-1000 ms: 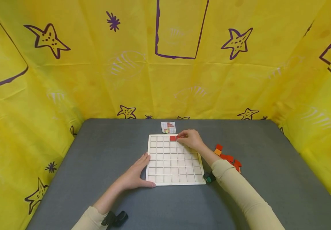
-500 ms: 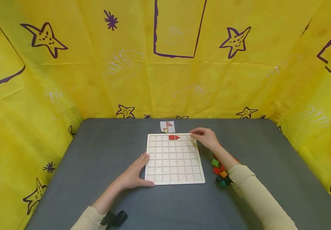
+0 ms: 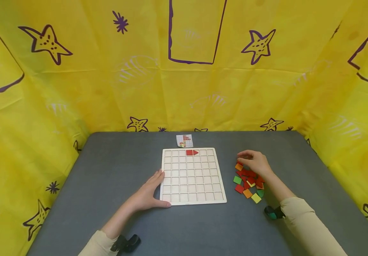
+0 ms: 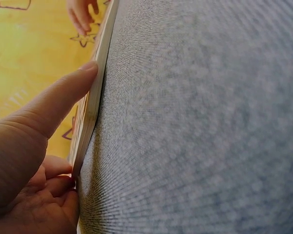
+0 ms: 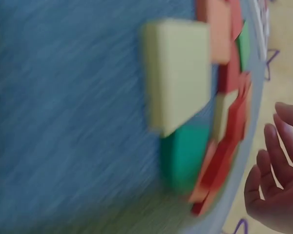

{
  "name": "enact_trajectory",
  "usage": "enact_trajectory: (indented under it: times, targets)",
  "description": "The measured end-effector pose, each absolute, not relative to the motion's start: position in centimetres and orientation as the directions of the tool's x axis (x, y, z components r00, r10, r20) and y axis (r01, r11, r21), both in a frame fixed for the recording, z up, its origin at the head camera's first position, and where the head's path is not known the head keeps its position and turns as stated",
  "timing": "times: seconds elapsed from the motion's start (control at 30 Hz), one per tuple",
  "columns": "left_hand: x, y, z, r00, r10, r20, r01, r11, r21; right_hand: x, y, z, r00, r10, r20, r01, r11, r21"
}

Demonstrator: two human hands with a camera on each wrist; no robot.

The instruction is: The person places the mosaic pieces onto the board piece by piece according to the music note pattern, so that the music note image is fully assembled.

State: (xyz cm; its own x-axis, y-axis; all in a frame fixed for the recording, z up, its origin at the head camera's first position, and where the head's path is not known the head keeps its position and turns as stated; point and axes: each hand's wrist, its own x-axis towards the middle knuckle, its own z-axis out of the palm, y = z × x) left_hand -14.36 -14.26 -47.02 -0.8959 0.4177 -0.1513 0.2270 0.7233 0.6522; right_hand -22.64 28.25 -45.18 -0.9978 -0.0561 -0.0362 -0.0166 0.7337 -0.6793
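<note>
A pale wooden grid board (image 3: 191, 176) lies flat on the table. In its far row sit a red square tile (image 3: 189, 152) and, touching its right side, a red pointed tile (image 3: 195, 152). My left hand (image 3: 147, 193) rests at the board's near left corner, thumb along the front edge and straight fingers against the left side; the left wrist view shows the thumb (image 4: 63, 95) on the rim. Over the far end of a loose tile pile (image 3: 250, 180) hovers my right hand (image 3: 255, 161), fingers loosely bent and nothing seen in them.
The pile right of the board mixes red, orange, green and yellow tiles; a yellow tile (image 3: 256, 198) lies nearest. A small printed card (image 3: 184, 140) with a coloured grid pattern lies behind the board. Yellow patterned cloth (image 3: 190, 99) encloses the grey table (image 3: 126, 156).
My right hand has let go of the red pointed tile beside the red square and moved right, off the board, to the tile pile. My left hand stays at the board's corner.
</note>
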Motion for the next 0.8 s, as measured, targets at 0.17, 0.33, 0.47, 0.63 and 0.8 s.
enact_trajectory:
  times: [0.17, 0.33, 0.47, 0.63, 0.8]
  targets:
    - [-14.3, -14.4, -47.0, -0.897, 0.413, -0.158, 0.219, 0.726, 0.652, -22.2, 29.7, -45.6, -0.996, -0.080, -0.039, -0.034, 0.751, -0.659]
    - [-14.3, -14.3, -47.0, -0.897, 0.411, -0.162, 0.217, 0.729, 0.650, -22.1, 30.1, -45.8, -0.994, -0.103, -0.038, -0.055, 0.769, -0.637]
    - [-14.4, -14.2, -47.1, -0.896, 0.411, -0.165, 0.217, 0.731, 0.647, -22.3, 30.2, -46.1, -0.991, -0.123, -0.043, -0.071, 0.784, -0.617]
    - [-14.3, -14.2, -47.2, -0.897, 0.411, -0.161, 0.217, 0.728, 0.651, -22.5, 30.3, -46.3, -0.991, -0.133, -0.030, -0.088, 0.793, -0.603]
    - [-14.3, -14.2, -47.1, -0.899, 0.409, -0.159, 0.217, 0.729, 0.649, -22.7, 30.4, -46.4, -0.990, -0.138, -0.014, -0.104, 0.806, -0.583]
